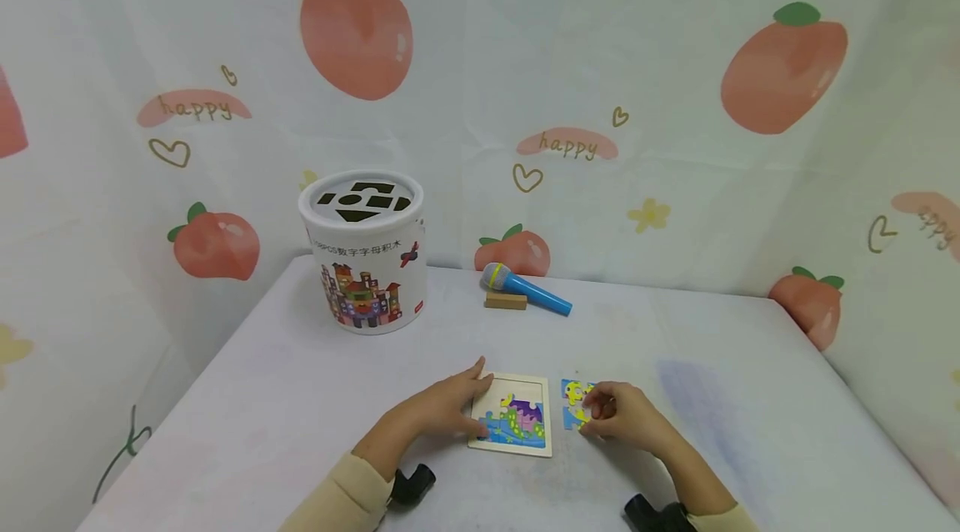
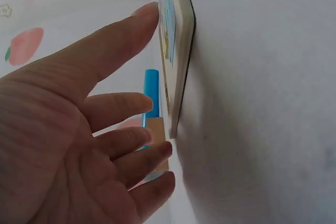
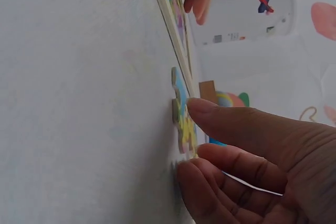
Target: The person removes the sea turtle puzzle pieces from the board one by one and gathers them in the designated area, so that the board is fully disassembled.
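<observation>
A square wooden puzzle tray (image 1: 512, 452) lies on the table with several coloured pieces (image 1: 517, 422) fitted in its lower and right parts. My left hand (image 1: 450, 404) is at the tray's left side, thumb at the lower left corner and fingers spread along the edge. In the left wrist view its palm (image 2: 47, 150) shows nothing held. Right of the tray lie loose puzzle pieces (image 1: 570, 391), yellow and blue. Over their right side, my right hand (image 1: 628, 417) curls its fingers and pinches a puzzle piece (image 3: 184, 124) between thumb and fingertips, low at the table.
A white lidded bucket (image 1: 367, 257) with shape holes stands at the back left. Behind the tray, a blue toy microphone (image 1: 536, 293) lies beside a small brown wooden block (image 1: 506, 301). A fruit-print cloth (image 1: 660, 40) hangs behind the white table (image 1: 750, 399).
</observation>
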`<state>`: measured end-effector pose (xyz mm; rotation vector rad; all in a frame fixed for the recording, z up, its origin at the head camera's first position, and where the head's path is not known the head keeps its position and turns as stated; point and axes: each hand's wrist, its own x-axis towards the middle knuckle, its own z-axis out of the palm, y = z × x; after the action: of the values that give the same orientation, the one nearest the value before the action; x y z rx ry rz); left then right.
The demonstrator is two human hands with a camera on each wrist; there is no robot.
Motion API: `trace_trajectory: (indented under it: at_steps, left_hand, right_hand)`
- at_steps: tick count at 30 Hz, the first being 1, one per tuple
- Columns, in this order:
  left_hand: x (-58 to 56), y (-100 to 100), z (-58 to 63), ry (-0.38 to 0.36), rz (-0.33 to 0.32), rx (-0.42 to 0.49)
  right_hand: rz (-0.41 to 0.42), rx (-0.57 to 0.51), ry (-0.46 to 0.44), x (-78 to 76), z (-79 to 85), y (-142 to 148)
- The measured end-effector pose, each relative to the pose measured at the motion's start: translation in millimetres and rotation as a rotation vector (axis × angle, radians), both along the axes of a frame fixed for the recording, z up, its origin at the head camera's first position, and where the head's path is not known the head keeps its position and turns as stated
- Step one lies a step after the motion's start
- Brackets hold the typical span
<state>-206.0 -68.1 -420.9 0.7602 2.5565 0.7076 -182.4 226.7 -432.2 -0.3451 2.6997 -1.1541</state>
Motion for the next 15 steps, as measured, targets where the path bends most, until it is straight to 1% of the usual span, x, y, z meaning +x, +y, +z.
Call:
trace_trajectory:
  at_steps: [5,7,11,15]
  left_hand:
    - [10.5,0,6.9,0.029,-0.017,-0.043]
    - [16.0,0,9.3,0.018,-0.025,-0.064]
    - [28.3,0,12.1,-0.01,-0.078,-0.113]
    - [38.5,1,13.2,-0.031,-0.122,-0.125]
  right_hand:
    - [-0.013,0.04,0.049,0.3,6.2,-4]
    - [-0.005,0.044,0.06,0.1,9.6,-8]
    - [0.036,0.03,0.074,-2.5,15.9,-18]
    - [0.088,0.019,0.095,-9.6,19.0,-32]
